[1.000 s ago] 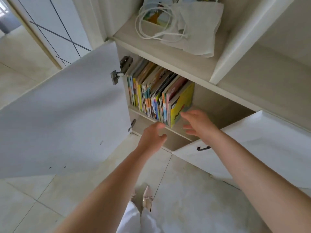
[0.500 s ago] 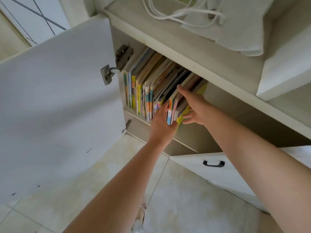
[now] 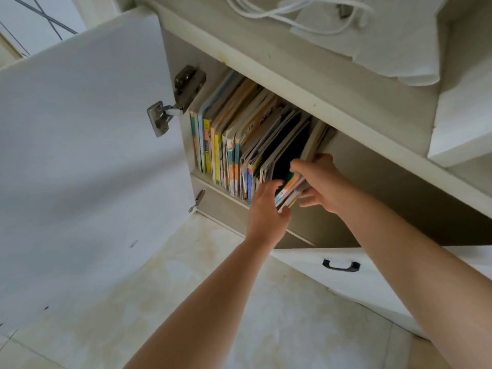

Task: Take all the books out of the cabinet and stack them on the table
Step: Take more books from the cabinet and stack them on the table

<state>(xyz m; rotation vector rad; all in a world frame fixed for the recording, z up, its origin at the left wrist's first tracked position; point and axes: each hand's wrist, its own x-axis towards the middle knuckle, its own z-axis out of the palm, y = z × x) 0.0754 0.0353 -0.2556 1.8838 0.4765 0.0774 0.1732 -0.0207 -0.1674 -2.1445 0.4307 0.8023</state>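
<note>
Several thin colourful books (image 3: 229, 145) stand upright in a row at the left end of the open cabinet shelf (image 3: 386, 203). My right hand (image 3: 323, 183) grips the rightmost few books (image 3: 290, 186), thumb on their left face and fingers round their right side, tilting them away from the row. A dark gap shows between this bundle and the others. My left hand (image 3: 267, 209) touches the lower spine edges of the same bundle with loosely bent fingers. The table is out of view.
The white cabinet door (image 3: 85, 155) stands open at the left on a metal hinge (image 3: 177, 99). A second door with a black handle (image 3: 340, 265) is open at lower right. A white cable (image 3: 292, 12) and a cloth (image 3: 394, 49) lie on the shelf above. Tiled floor lies below.
My right hand has closed round the rightmost books and pulled them apart from the row. My left hand has shifted right onto their lower edge. The view has moved closer.
</note>
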